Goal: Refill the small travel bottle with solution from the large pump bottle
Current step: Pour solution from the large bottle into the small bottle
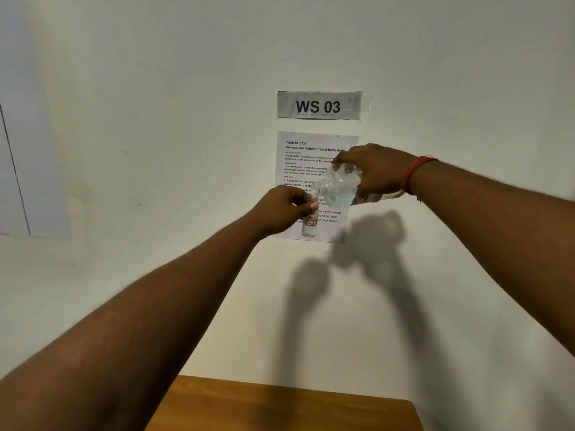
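The left hand (284,209) pinched the small bottle (310,223) (labelled "TB"). The right hand (378,172) gripped the tilted large bottle (337,185) below the "WS 03" sign (319,105).

At mid-frame, the small bottle (310,223) is held upright by the left hand (281,209). Just to its upper right, the large bottle (340,185) is held tilted by the right hand (378,172), its mouth directly above the small bottle's opening. Behind both, an instruction sheet (306,157) is fixed to the wall (155,119), below a sign (319,105). A table (280,405) is seen at the bottom edge.

A: What blocks the way?
B: The wall (155,119), close behind both raised hands at twelve o'clock, carrying the task sheet (311,150) and the "WS 03" sign (319,105).
A: Any open room?
B: Between the forearms, down toward the wooden tabletop (280,409) at six o'clock.
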